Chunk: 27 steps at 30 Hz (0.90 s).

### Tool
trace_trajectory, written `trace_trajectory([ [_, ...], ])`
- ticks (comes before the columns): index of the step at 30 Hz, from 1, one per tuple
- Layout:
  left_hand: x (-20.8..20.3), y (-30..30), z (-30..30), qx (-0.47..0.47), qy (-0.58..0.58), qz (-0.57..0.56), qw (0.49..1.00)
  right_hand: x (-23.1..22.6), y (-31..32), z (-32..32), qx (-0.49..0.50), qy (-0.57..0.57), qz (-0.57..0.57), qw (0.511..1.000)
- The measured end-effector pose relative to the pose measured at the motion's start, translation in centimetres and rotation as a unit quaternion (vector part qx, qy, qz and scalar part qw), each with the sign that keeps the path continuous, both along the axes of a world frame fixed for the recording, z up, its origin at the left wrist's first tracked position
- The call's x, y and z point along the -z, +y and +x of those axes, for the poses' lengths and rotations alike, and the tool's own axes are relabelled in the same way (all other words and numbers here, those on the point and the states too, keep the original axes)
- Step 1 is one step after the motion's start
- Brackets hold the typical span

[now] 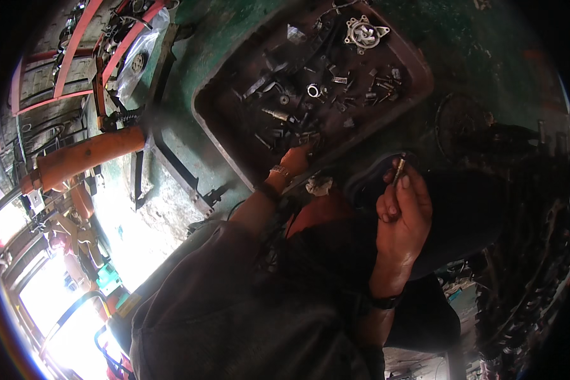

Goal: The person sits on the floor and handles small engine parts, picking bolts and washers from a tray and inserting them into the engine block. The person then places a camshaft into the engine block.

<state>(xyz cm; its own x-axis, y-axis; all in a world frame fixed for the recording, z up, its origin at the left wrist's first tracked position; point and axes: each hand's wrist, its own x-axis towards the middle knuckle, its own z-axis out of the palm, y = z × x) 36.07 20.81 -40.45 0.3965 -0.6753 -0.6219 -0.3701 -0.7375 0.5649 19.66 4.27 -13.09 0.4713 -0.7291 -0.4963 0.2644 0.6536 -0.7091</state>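
Note:
My right hand (pixel 406 206) is raised on the near side of the tray, its thumb and fingers pinched round a small brass-coloured bolt (pixel 399 168) that points upward. My left hand (pixel 297 156) reaches over the near rim of a brown rectangular tray (pixel 229 152). Its fingers are down among dark metal parts; shadow hides whether they grip any. Just beyond that hand lie a shiny cylindrical pin (pixel 275 114) and a pale metal ring (pixel 313 90). Several small bolts and clips (pixel 386 82) are scattered to the right inside the tray. A silver finned metal housing (pixel 365 34) rests in its far right corner.
The tray sits on a worn green floor (pixel 481 50). A dark metal stand (pixel 171 168) and a thick orange tube (pixel 95 152) are at the left, with red-framed racks (pixel 76 47) behind. A dark round part (pixel 453 126) lies right of the tray. A crumpled pale rag (pixel 319 185) is near my left wrist.

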Motion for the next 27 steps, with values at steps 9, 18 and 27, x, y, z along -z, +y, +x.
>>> trace_trajectory([
  [9,1.5,2.6,0.6,0.089,-0.018,0.023,0.996,-0.3,0.1,0.2,0.046,0.036,0.029,0.998],
  [18,-1.8,-1.2,0.4,-0.037,-0.055,0.084,0.994,0.1,0.1,-0.2,0.013,0.001,0.006,1.0],
  [27,-2.1,0.3,0.3,0.042,-0.056,0.133,0.989,-0.3,0.0,-0.1,0.0,-0.006,0.006,1.0],
])
